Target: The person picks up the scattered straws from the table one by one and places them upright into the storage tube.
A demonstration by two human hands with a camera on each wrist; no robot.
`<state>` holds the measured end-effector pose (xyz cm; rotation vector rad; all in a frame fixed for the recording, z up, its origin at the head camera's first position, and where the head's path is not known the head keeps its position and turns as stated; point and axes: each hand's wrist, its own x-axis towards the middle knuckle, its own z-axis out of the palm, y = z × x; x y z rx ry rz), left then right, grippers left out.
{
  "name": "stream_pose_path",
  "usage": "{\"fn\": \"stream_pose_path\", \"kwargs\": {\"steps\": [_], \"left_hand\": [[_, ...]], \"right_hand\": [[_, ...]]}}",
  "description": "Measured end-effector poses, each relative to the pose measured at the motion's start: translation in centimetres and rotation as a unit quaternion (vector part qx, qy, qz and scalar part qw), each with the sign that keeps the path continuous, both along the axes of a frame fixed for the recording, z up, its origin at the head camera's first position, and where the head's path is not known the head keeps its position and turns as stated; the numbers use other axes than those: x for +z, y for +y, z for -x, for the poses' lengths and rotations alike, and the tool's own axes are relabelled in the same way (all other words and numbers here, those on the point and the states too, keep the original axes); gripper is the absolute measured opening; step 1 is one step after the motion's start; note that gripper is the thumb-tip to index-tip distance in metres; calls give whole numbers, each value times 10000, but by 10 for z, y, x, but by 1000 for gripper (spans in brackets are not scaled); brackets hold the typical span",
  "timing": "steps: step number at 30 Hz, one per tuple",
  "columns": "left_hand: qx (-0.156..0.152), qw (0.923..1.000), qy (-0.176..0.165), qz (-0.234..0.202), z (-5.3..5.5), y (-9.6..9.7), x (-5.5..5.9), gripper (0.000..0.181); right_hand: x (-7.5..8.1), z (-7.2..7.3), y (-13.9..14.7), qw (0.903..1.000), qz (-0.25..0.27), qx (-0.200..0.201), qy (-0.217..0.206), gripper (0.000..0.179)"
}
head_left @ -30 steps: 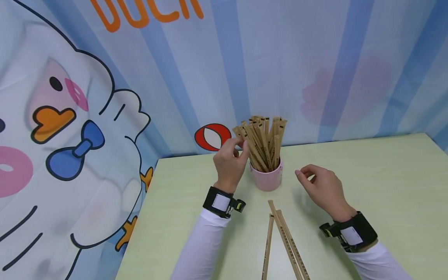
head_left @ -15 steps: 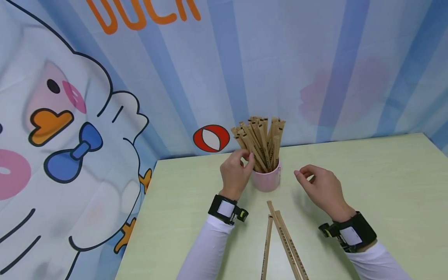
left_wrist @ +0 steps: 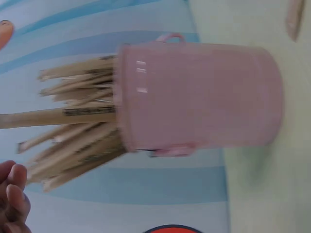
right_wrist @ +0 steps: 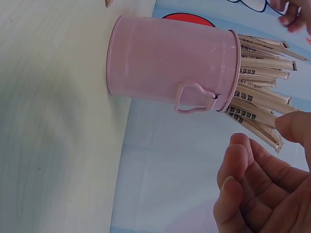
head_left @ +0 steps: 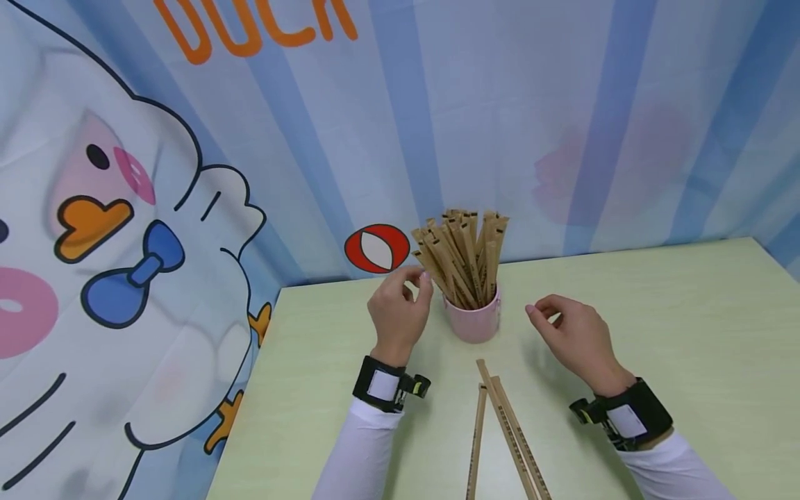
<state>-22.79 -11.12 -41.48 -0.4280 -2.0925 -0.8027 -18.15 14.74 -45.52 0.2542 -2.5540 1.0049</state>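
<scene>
A pink bucket (head_left: 473,323) with small side handles stands upright on the table, packed with paper-wrapped straws (head_left: 465,257) that fan out above its rim. My left hand (head_left: 400,312) hovers just left of the bucket, its fingers loosely bent. In the left wrist view the thumb and fingertips (left_wrist: 17,189) are apart and appear to hold nothing. To the right of the bucket, my right hand (head_left: 575,340) is held still with relaxed fingers. The right wrist view shows a gap between its thumb (right_wrist: 294,127) and fingers, with nothing gripped.
Several wrapped straws (head_left: 509,423) lie on the pale green table (head_left: 656,312) in front of the bucket, two close together and one a little left. Behind the table hangs a blue striped cloth (head_left: 500,104) with a cartoon duck (head_left: 206,278). Both wrists carry black camera straps (head_left: 634,417).
My left hand first shifted right, close against the bucket's straws, then drew back left, leaving a gap to the bucket. The right hand and the straws on the table have stayed put.
</scene>
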Motion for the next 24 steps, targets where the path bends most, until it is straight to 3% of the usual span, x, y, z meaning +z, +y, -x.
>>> {"fn": "stream_pose_path", "kwargs": {"steps": [4,9,15,24], "left_hand": [[-169,9987,-16,-490,-22,-8,11,20],[-354,9972,-230,-618,-41,-15,9,21],[-350,9968,-381,-609,-48,-19,2,21],[-420,9964,-455,-583,-49,-19,-1,20]], "right_hand": [[-1,0,0,10000,4,4,17,29],[-1,-1,0,10000,24,16,14,28],[-1,-3,0,10000,6,27,-56,29],[3,-10,-1,9997,-144,127,-148,29]]}}
